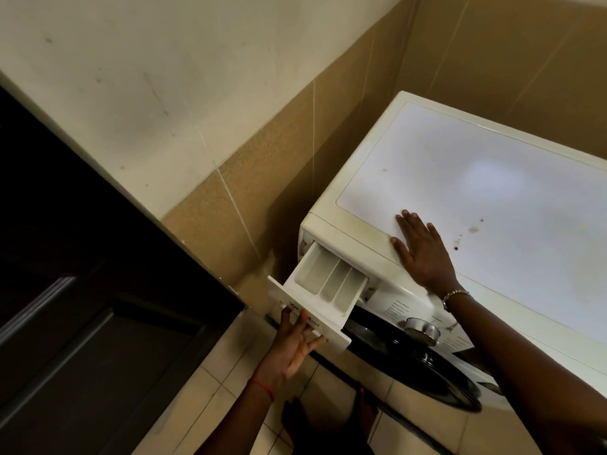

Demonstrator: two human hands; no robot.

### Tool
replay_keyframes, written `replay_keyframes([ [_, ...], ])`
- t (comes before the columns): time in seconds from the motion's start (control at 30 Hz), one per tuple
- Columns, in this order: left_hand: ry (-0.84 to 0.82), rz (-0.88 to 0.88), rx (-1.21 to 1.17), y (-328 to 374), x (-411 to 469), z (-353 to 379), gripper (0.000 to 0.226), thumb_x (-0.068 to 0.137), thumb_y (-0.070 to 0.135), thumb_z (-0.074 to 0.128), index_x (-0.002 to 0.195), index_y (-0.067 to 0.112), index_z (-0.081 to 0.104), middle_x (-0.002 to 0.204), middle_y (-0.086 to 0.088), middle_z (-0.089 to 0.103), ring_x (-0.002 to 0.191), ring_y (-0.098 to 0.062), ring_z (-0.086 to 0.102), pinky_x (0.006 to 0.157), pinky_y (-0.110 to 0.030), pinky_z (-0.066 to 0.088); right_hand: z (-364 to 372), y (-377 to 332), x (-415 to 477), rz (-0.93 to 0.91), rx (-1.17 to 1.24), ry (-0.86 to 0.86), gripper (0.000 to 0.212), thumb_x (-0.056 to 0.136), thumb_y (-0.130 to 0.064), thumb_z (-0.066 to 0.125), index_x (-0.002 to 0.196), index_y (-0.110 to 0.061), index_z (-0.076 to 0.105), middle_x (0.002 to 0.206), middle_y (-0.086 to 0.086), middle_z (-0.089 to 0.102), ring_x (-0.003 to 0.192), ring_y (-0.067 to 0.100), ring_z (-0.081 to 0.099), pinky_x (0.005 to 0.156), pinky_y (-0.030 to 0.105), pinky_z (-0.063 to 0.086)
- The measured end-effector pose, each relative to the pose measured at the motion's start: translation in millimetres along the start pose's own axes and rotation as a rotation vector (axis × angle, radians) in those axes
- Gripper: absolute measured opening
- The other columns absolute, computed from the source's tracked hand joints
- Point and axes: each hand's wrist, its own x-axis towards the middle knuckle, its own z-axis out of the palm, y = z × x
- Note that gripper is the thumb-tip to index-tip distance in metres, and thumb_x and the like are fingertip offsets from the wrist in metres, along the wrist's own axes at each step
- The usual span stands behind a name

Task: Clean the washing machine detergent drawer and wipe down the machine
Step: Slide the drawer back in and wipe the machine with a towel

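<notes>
Left hand [292, 343] grips drawer [328, 280] lettered "Wh…ool"

The drawer [328, 284] is seen pulled out of the washer [492, 178], with three compartments exposed. Its front panel is held from below by the left hand [292, 349], with the fingers [303, 318] laid over the lettering. The right hand [423, 254] is laid flat on the washer's top near the front edge. Dark spots [473, 229] are seen beside it. A knob [422, 330] is seen above the dark door [410, 362].
</notes>
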Motion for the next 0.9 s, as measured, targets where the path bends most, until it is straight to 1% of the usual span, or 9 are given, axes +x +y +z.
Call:
replay_keyframes([
  [0.1,0.005,-0.014,-0.025,-1.5,-7.9,-8.3,0.043,0.097,0.01,0.036,0.137,0.027,0.032,0.133,-0.011,0.051,0.108,-0.025,0.058,0.082,-0.049,0.049,0.4,-0.8,0.0,-0.001,-0.004,0.006,0.062,0.094,-0.047,0.023,0.147,-0.016,0.028,0.156,0.001,0.022,0.145,0.015,0.015,0.119,0.035,0.009],
  [0.2,0.017,-0.024,-0.029,-2.3,-11.8,-11.3,0.05,0.098,0.01,0.036,0.143,0.027,0.025,0.131,-0.011,0.051,0.116,-0.029,0.053,0.086,-0.051,0.047,0.9,-0.6,0.0,0.001,-0.003,0.012,0.062,0.094,-0.048,0.023,0.147,-0.016,0.028,0.156,0.001,0.023,0.145,0.015,0.015,0.118,0.034,0.009],
  [0.3,0.037,-0.031,-0.028,-1.9,-13.2,-11.0,0.055,0.098,0.009,0.036,0.147,0.027,0.018,0.143,-0.014,0.041,0.129,-0.033,0.043,0.091,-0.054,0.043,1.3,-0.5,-0.1,0.004,0.012,0.007,0.061,0.094,-0.048,0.024,0.147,-0.017,0.028,0.156,0.0,0.023,0.145,0.014,0.015,0.118,0.034,0.008],
  [0.4,0.035,-0.026,-0.021,-1.2,-13.3,-9.6,0.052,0.098,0.008,0.035,0.144,0.028,0.023,0.147,-0.014,0.038,0.131,-0.034,0.04,0.092,-0.055,0.043,1.7,0.4,0.0,0.006,0.018,0.015,0.054,0.099,-0.043,0.03,0.147,-0.017,0.028,0.156,0.0,0.023,0.145,0.013,0.014,0.119,0.033,0.008],
  [0.47,0.046,-0.03,-0.026,-0.9,-13.2,-10.0,0.054,0.098,0.007,0.034,0.145,0.03,0.02,0.147,-0.014,0.037,0.132,-0.034,0.039,0.094,-0.058,0.04,1.6,0.6,0.2,0.005,0.021,0.014,0.053,0.099,-0.041,0.033,0.147,-0.017,0.029,0.156,0.0,0.023,0.145,0.013,0.015,0.119,0.034,0.008],
  [0.6,0.043,-0.015,-0.018,-2.8,-9.9,-9.3,0.055,0.097,0.006,0.033,0.146,0.029,0.02,0.147,-0.013,0.037,0.128,-0.033,0.042,0.087,-0.055,0.045,1.2,1.2,0.4,0.003,0.034,0.007,0.054,0.099,-0.041,0.032,0.147,-0.018,0.027,0.156,-0.001,0.021,0.145,0.012,0.013,0.12,0.034,0.008],
  [0.73,0.057,-0.013,-0.025,-1.8,0.4,8.0,0.052,0.097,0.008,0.035,0.145,0.023,0.021,0.146,-0.017,0.037,0.129,-0.033,0.042,0.093,-0.055,0.042,0.2,0.5,0.3,0.002,0.04,0.008,0.054,0.099,-0.041,0.033,0.147,-0.018,0.027,0.156,-0.001,0.022,0.145,0.011,0.013,0.12,0.035,0.009],
  [0.8,0.046,0.001,-0.007,1.3,10.9,21.4,0.048,0.097,0.01,0.037,0.142,0.02,0.024,0.144,-0.019,0.038,0.125,-0.031,0.046,0.086,-0.05,0.047,-0.4,-0.1,-0.1,0.001,0.047,0.011,0.054,0.099,-0.04,0.034,0.147,-0.017,0.028,0.156,-0.001,0.021,0.145,0.011,0.013,0.12,0.035,0.009],
  [0.9,0.031,0.012,-0.024,6.6,28.9,40.7,0.042,0.097,0.01,0.038,0.134,0.028,0.03,0.138,-0.013,0.045,0.114,-0.025,0.051,0.077,-0.045,0.05,-0.9,0.3,-0.1,0.003,0.052,0.004,0.054,0.099,-0.041,0.033,0.147,-0.018,0.026,0.156,-0.002,0.02,0.146,0.01,0.011,0.12,0.034,0.008],
])
